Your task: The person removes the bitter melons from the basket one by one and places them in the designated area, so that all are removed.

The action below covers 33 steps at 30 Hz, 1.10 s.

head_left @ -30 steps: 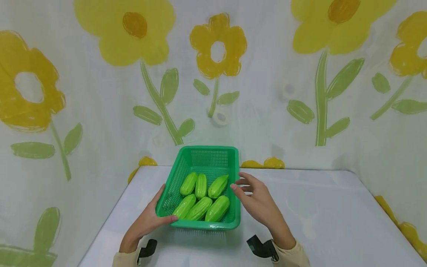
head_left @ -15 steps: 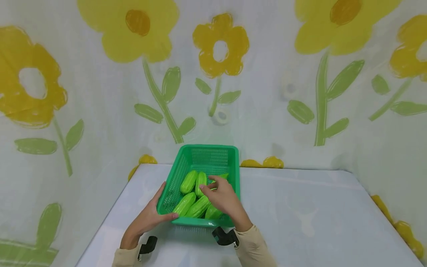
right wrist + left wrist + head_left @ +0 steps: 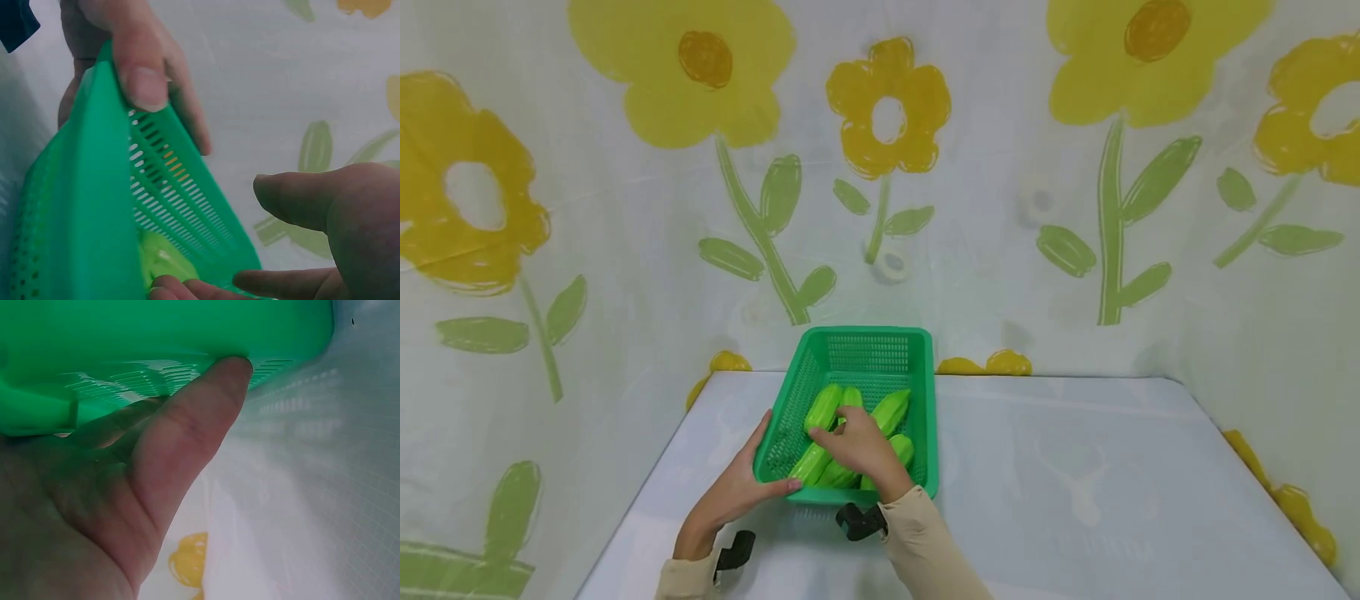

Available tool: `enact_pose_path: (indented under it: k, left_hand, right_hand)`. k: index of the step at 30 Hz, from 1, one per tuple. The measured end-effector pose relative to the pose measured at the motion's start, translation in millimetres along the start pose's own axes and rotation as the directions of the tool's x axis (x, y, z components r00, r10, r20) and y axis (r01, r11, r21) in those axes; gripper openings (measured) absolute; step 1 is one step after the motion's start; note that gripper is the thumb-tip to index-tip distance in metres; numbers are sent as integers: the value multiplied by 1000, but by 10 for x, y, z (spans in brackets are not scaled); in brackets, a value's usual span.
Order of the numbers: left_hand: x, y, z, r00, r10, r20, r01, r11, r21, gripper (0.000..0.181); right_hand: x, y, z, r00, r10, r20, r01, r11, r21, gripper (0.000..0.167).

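Note:
A green plastic basket (image 3: pixel 929 400) stands on the white table, with several glossy, ridged, light-green gourds (image 3: pixel 891 410) lying inside. My left hand (image 3: pixel 730 496) grips its near left corner; the right wrist view shows the thumb over the rim and fingers outside. Over the gourds in the middle of the basket is my right hand (image 3: pixel 861 446), partly hiding them. In the right wrist view, its thumb stands well apart from the fingers (image 3: pixel 287 282), whose tips are near a gourd (image 3: pixel 165 259). Whether they touch it, I cannot tell.
The white tabletop (image 3: pixel 1075 483) extends to the right of the basket. Behind and at the sides hangs a pale cloth (image 3: pixel 985 208) printed with yellow flowers. Black wrist cameras sit at both cuffs, the right one (image 3: pixel 859 522) close to the basket's near rim.
My right hand has moved left from beyond the basket's right rim to over the gourds in its middle. My left hand keeps its hold on the corner, and the basket stays in place.

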<state>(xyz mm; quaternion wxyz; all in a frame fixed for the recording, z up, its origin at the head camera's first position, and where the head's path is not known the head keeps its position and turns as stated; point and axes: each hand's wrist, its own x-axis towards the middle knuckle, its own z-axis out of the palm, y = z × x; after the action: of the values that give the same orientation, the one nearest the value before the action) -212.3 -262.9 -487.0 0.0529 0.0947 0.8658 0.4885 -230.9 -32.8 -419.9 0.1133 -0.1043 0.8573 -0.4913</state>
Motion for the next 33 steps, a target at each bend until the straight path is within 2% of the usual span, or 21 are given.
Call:
enact_pose_path:
  k: [6,14,16,19,21,29,33]
  left_hand:
    - [24,-11,20,1000,-15,9,16,1000,-25,123]
    - [1,-21,19,1000,-19,6,19,1000,-22,123]
    - [-7,-18,7,1000,-14,6,14,1000,-22,123]
    - [-4,-17,-12,1000,-7,8,8,1000,-20,122]
    - [-2,-11,-14,1000,-1,5,1,1000,-25,122]
    - [-12,10,-2,1000,8,5,-8,1000,-17,122]
    - [-18,12,-17,1000,13,9,-13,1000,-15,122]
  right_hand:
    - [62,41,91,999,42,4,-41,998,-50,70]
    - [134,94,176,998,64,5,-64,997,-39,66]
    - [150,79,199,998,65,10,-65,998,-19,58]
    - [193,51,241,998,55,7,-55,998,-11,34]
    - [224,34,264,999,51,2,-51,998,-24,27]
    - [333,23,345,998,60,-23,-62,994,-91,24]
    - [351,26,379,998,67,-20,-68,993,-95,33]
